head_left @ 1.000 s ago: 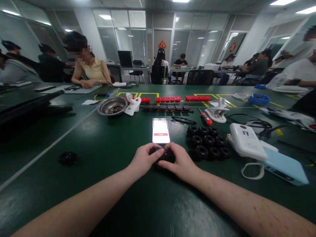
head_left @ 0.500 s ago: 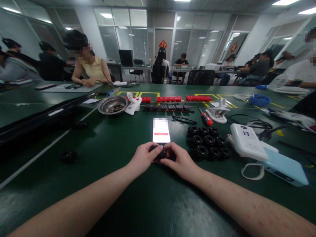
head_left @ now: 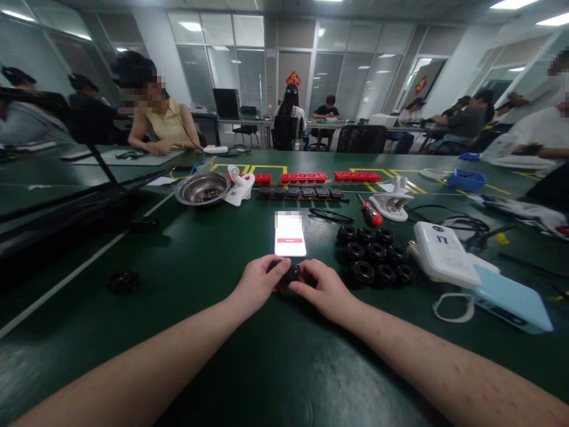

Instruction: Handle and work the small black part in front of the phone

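Between both hands is a small black round part, partly hidden by the fingers. My left hand is closed on it, thumb across the top. My right hand pinches its right side with thumb and bent fingers. Just beyond the hands lies a phone with a lit white screen and a red bar. To the right, several black ring-shaped parts sit in rows. A single black part lies apart on the left.
At the back left stand a metal bowl with small pieces and a white clamp. Red trays and a black strip lie ahead. Rightward are a screwdriver, white box and light-blue box. A person sits opposite.
The fingers of my right hand have shifted slightly around the black part. Both hands stay in the same place, still holding it.
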{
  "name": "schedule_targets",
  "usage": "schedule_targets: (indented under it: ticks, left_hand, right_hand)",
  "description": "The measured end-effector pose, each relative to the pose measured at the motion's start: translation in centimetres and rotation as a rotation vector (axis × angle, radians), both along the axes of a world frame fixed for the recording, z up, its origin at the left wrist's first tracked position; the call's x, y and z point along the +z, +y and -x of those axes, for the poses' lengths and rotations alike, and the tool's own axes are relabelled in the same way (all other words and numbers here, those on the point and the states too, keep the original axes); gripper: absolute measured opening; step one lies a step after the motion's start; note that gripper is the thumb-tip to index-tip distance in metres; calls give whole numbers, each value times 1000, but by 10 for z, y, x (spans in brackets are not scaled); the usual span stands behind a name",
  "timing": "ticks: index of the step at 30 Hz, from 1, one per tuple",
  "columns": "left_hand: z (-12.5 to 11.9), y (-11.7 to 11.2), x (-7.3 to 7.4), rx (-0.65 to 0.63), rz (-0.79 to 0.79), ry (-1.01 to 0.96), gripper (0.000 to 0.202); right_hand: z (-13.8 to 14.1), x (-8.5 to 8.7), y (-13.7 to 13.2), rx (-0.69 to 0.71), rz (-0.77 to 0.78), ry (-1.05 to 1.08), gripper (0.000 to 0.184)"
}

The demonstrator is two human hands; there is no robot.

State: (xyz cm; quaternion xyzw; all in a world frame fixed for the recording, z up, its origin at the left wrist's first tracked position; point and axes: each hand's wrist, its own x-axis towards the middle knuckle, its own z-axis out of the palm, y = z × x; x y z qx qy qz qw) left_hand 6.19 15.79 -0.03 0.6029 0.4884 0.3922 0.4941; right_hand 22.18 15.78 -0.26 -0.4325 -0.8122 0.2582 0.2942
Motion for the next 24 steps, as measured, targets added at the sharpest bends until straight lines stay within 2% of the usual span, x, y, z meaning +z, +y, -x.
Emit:
schedule_targets:
  ticks: [5, 10, 15, 17, 20, 24]
  left_hand:
    - [1, 1, -1, 18, 18, 1, 29]
    - [0, -3, -1, 29, -31, -49, 28]
    - [-2, -2, -1, 5, -1, -38, 33]
    - [-2, -1, -1, -17, 13, -29, 34]
    - [-1, 1, -1, -1, 35, -19, 32]
    - [-1, -1, 0, 49, -1, -27, 28]
  right_hand:
    - [2, 0, -1, 3, 6, 17, 16]
    - [1, 2, -2, 25, -14, -41, 22]
    - [-1, 1, 1, 30, -4, -25, 35]
    - [-1, -1, 2, 9, -8, -13, 30]
    - [1, -3, 1, -9, -18, 30, 13]
    - [2, -3, -2, -23, -18, 61, 26]
